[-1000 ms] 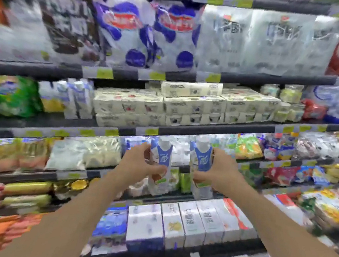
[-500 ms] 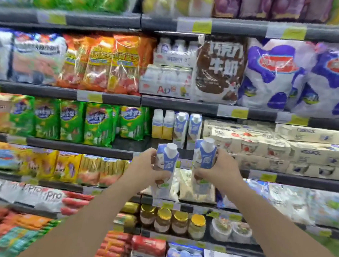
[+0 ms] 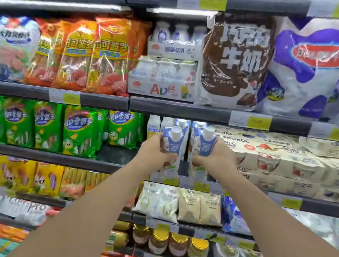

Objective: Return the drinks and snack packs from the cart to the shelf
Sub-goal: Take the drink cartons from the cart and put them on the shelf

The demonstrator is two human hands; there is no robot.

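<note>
Each hand, left (image 3: 153, 149) and right (image 3: 216, 156), wraps one capped carton (image 3: 173, 143) (image 3: 205, 145) at the shelf (image 3: 106, 165) front edge; stiff, probably slick, so grip mid-body.

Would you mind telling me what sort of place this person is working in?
Most likely a supermarket aisle: tiered shelves with yellow price tags, rows of green snack packs, and stacked yoghurt multipacks.

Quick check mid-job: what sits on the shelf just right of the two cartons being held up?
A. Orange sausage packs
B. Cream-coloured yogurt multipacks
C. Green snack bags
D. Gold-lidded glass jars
B: the left hand and right hand each grip a blue-and-white carton, and cream-coloured yogurt multipacks are stacked to their right on that shelf level.
</note>
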